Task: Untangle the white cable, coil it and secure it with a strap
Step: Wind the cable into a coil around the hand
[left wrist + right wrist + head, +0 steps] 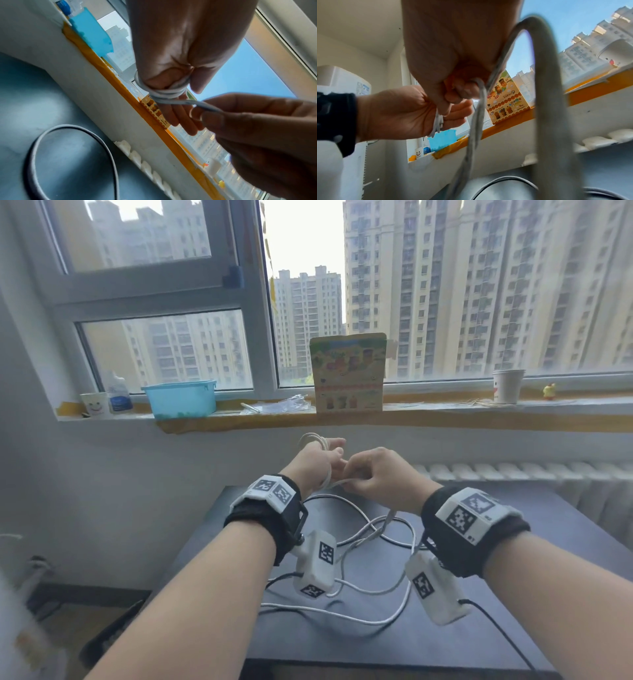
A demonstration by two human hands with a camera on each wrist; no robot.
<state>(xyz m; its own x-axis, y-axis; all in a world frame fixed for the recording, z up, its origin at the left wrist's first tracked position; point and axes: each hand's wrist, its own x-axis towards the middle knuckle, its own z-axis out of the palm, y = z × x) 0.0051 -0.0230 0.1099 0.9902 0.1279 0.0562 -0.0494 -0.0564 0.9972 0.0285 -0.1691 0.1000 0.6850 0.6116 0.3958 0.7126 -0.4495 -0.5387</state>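
The white cable (376, 619) lies in loose, crossing loops on the dark table (342, 652), and one strand rises to my hands. Several turns of it (164, 93) are wound round my left hand (334, 450), held above the table's far edge; the fingers point straight out and the thumb lies over the turns. My right hand (349, 477) is just to its right and pinches the strand (205, 107) that leads off the coil between thumb and forefinger. Behind that hand a blurred loop (544, 94) hangs down. No strap is in view.
The window sill behind the table holds a blue basket (180, 398), a colourful box (348, 371), two paper cups (507, 386) and a bottle (118, 393). A white radiator (513, 470) runs along the wall on the right. Black camera leads cross the table.
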